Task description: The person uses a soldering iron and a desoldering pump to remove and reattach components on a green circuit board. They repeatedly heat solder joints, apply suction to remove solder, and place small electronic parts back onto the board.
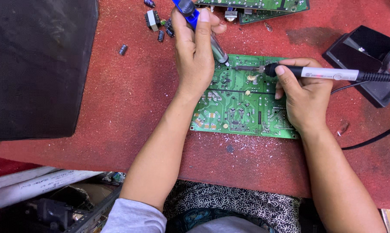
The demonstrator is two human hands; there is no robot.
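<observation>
Patterned cloth [234, 207] is showing lowest in the head view, at the person's lap, with a grey sleeve [134, 218] beside it and white pipes [35, 183] lying below the table edge to the left. Both forearms are reaching up from there over the red table [117, 99].

At the middle, a green board [242, 103] is lying flat on the table, solder side up, so its joints are facing the tools. Left hand [195, 51] is closing around a blue pump [199, 26], thumb up on its barrel, and is slanting it down so the nozzle is touching the board's upper edge area. Right hand [305, 101] is gripping a black and white iron [328, 74] like a pen, resting its heel on the board, seemingly for steadiness, and is laying the tip just beside the nozzle, so both are meeting at one joint.

Farther off, a black stand [367, 60] is sitting at the right, the iron's cord running past it. Loose parts [158, 21] are lying near the top, more boards [264, 6] beyond, and a dark box [35, 64] is filling the left.
</observation>
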